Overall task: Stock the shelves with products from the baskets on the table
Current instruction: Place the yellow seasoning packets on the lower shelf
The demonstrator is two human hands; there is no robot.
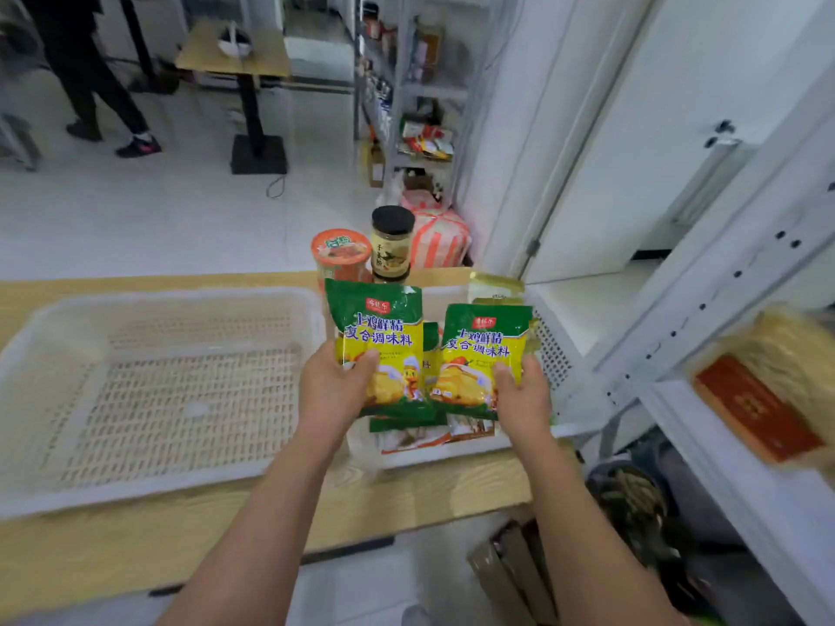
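Shelf unit [705, 426]: white metal, stands just off the table's right end; a noodle pack [768, 390] lies on one board.
Table [406, 499]: wood top, carries two white baskets side by side.
Left basket [135, 490]: nothing in it that I can see.
Right basket [549, 350]: at the table's right edge, more packets in the bottom, a cup [341, 259] and a jar [392, 246] at its far side.
Left packet [379, 336] and right packet [483, 350]: same green-and-yellow seasoning pouches, upright, lifted clear above the right basket, their inner edges almost meeting.
Left hand [330, 390]: thumb pressed on the pouch front, low down. The fingers behind are hidden, so I read this as a pinch.
Right hand [524, 399]: same hold on the other pouch's lower right corner.
Handling, judged: light, soft, glossy film over loose filling. Likely slick and will sag. Hold low on the filled body, thumb opposite fingers, with moderate squeeze. Set flat or lean on the shelf board.
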